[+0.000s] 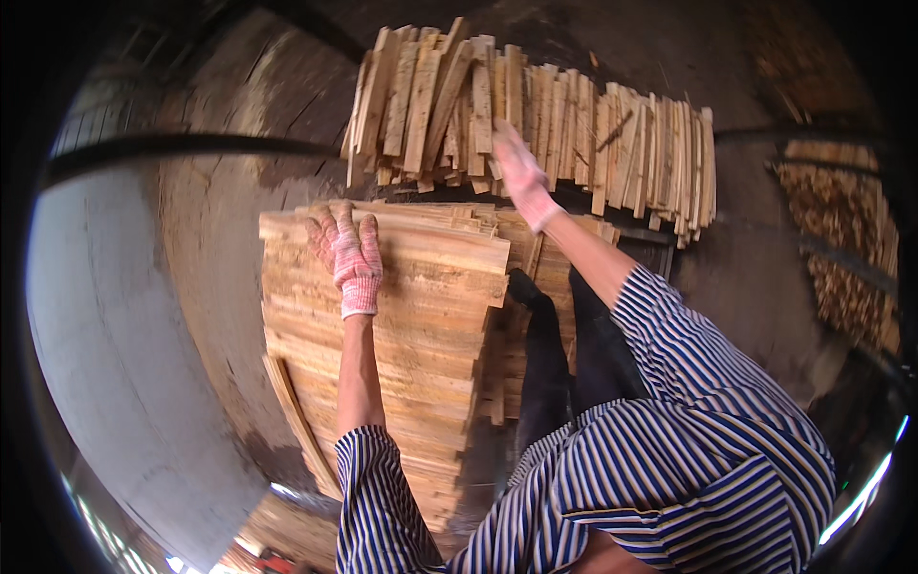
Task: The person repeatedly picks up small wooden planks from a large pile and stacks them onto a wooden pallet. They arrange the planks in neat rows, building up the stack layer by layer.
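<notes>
A neat stack of wooden slats (392,316) lies in front of me at the left, the slats side by side. My left hand (346,247), in a pink and white knit glove, rests on its far end with the fingers spread. My right hand (521,177), gloved the same way and slightly blurred, reaches to the near side of a long pile of loose slats (574,124). Its fingers are stretched out and seem to touch the slat ends; its thumb is hidden, and no slat shows in its grip.
A single slat (301,421) leans along the stack's left side. More boards (550,253) lie lower, around my dark-trousered legs (545,364). A grey wall-like surface (115,354) curves at far left. Another wood pile (846,239) stands at far right, with dark bars before it.
</notes>
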`<control>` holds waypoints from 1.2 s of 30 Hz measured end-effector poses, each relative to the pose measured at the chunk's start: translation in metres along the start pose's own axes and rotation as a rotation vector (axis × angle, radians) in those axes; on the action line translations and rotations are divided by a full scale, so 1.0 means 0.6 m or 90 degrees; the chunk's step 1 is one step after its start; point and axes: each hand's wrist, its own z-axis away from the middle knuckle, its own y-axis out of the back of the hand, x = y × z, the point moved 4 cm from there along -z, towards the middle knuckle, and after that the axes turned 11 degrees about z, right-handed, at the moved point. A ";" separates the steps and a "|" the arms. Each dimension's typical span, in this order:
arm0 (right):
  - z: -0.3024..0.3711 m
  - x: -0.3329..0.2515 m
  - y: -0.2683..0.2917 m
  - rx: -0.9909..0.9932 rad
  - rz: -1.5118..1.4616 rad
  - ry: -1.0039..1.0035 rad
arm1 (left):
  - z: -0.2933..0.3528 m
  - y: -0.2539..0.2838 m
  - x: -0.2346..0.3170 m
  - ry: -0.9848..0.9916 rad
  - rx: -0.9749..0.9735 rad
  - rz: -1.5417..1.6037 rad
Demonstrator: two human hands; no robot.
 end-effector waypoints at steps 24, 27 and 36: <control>0.173 0.228 -0.040 0.227 -0.311 -0.127 | -0.079 -0.037 -0.065 -0.099 -0.072 0.014; 0.185 0.147 -0.002 0.219 0.107 -0.447 | -0.068 -0.016 -0.086 -0.052 -0.025 0.074; 0.102 0.185 0.132 0.198 0.265 -0.325 | -0.043 -0.019 -0.095 0.028 0.054 0.036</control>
